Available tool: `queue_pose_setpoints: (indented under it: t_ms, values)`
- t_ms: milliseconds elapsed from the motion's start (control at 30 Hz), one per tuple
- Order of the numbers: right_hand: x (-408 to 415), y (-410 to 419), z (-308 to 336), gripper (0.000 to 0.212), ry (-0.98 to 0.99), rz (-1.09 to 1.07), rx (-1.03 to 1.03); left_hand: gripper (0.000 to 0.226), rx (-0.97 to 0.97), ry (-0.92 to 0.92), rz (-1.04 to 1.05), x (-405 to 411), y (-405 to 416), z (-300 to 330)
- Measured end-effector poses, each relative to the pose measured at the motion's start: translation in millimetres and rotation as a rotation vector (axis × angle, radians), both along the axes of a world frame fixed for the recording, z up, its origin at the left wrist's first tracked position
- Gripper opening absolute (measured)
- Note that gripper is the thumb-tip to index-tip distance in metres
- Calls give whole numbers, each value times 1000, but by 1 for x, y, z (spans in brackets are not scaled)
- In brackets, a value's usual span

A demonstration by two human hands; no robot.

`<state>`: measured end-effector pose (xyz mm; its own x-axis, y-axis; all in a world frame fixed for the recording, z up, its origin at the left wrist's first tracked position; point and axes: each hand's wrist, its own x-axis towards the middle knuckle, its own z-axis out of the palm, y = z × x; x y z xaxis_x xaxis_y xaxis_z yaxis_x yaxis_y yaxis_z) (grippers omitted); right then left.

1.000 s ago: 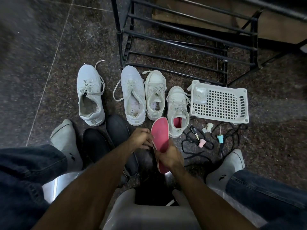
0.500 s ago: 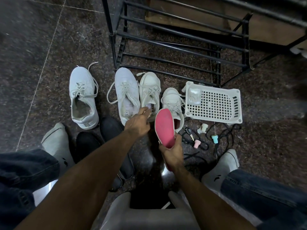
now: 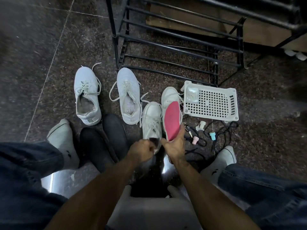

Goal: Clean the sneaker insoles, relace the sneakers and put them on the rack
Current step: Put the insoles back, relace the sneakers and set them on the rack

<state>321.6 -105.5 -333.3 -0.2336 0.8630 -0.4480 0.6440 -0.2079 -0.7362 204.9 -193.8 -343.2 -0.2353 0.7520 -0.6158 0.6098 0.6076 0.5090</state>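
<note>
My right hand [image 3: 174, 147] grips a pink insole [image 3: 172, 121] by its heel end, its toe pointing away over a white sneaker [image 3: 169, 95]. My left hand [image 3: 141, 151] grips the heel of another white sneaker [image 3: 152, 121], which lies close in front of me, toe pointing away. Two more white sneakers [image 3: 87, 95] [image 3: 128, 95] stand on the floor to the left, laced loosely. The black metal shoe rack [image 3: 174, 40] stands behind them.
A white perforated plastic basket [image 3: 211, 101] lies right of the sneakers. Black laces [image 3: 221, 131], keys [image 3: 188, 130] and small pink, teal and cream pieces lie in front of it. Two black insoles [image 3: 103, 141] rest by my left foot [image 3: 64, 143]. A grey stool [image 3: 154, 211] is under me.
My left hand reached out to the third sneaker, took its heel and pulled it back toward me. My right hand moved the pink insole forward and right, over the fourth sneaker.
</note>
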Motion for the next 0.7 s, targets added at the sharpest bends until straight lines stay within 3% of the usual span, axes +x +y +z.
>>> queue_pose_setpoints:
  t_ms: [100, 267, 467, 600, 700]
  values:
    - [9, -19, 1, 108, -72, 95, -33, 44, 61, -55, 88, 13, -22, 4]
    - [15, -36, 1, 107, -131, 124, -22, 19, 95, 203, 299, 10, -27, 7]
    - [-1, -30, 5, 115, -249, 300, -22, 41, -125, 237, 197, 2, -12, 0]
    - [-5, -31, 0, 107, -399, 425, 71, 39, -104, 222, 213, 3, -8, -3]
    - [-2, -28, -2, 106, -386, 367, 48, 33, -96, 218, 264, -2, -17, -3]
